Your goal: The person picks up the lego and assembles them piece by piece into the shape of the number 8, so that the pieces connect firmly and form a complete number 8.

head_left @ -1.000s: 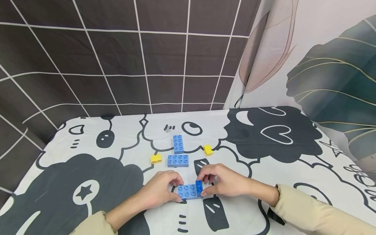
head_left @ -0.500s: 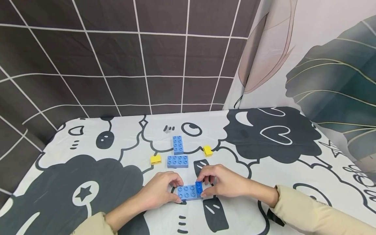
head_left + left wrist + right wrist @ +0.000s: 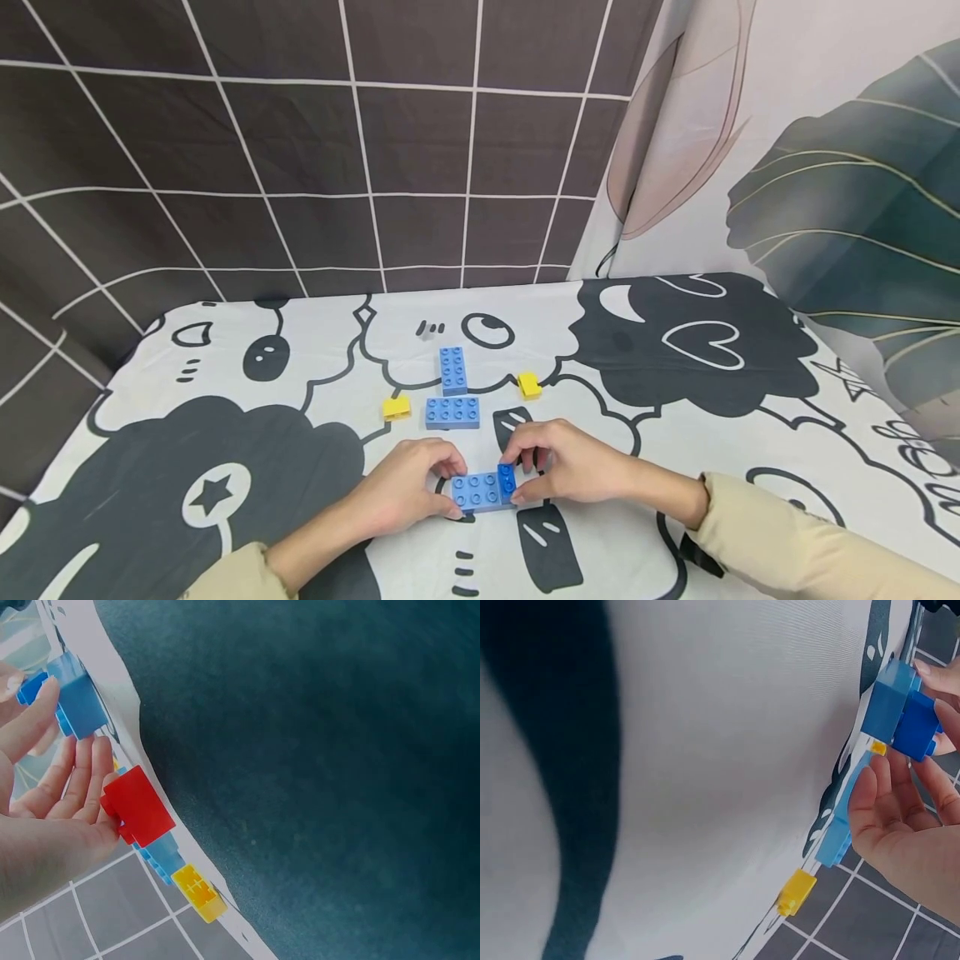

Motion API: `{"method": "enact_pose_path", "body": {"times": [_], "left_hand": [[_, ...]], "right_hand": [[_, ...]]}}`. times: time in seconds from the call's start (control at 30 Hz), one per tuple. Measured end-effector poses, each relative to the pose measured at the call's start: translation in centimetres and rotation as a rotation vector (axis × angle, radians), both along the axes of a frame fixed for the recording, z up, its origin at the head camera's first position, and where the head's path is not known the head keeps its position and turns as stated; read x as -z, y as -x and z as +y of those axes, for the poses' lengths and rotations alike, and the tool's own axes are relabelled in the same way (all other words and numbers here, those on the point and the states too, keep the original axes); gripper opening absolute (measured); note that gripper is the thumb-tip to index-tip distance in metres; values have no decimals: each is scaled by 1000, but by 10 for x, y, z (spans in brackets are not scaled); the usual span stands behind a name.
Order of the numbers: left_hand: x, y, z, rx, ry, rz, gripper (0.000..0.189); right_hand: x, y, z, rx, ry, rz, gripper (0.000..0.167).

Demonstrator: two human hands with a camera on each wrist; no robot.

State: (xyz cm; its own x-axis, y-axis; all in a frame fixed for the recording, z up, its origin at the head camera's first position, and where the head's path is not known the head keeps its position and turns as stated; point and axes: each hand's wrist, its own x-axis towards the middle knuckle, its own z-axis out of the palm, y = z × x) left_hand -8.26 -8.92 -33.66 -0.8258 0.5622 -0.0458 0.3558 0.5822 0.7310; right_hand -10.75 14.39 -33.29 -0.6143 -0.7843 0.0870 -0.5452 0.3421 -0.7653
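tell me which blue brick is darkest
The small dark-blue brick atop the nearest light-blue brick; the other blue bricks are paler and longer.

Base brick [image 3: 474, 493]: lt blue
Small brick [image 3: 506, 483] at base R end: dk blue
Brick pair [image 3: 453, 372] [image 3: 452, 413] past base: lt blue
Outer bricks [image 3: 397, 408] [image 3: 529, 386] past base: ylw
Block [image 3: 142, 806] near base: red
Cloth [image 3: 420, 550]: blk/wht cartoon print
Backdrop [image 3: 420, 137]: dk grey, wht grid

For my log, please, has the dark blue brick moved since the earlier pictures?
No: the dark blue brick shows no shift against the printed cloth.
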Motion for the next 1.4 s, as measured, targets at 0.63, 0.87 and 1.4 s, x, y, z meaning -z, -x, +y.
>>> {"method": "enact_pose_path", "body": {"times": [0.63,0.87,1.4], "left_hand": [[-15,2,-11,-138,-2,47,37],[-19,5,-21,-234,-7,51,38],[-18,5,-29,-432,60,-28,45]], "right_hand": [[-1,0,0,8,-18,-32,22],[0,1,0,12,-17,-49,22],[-1,1,0,23,-18,-54,22]]}}
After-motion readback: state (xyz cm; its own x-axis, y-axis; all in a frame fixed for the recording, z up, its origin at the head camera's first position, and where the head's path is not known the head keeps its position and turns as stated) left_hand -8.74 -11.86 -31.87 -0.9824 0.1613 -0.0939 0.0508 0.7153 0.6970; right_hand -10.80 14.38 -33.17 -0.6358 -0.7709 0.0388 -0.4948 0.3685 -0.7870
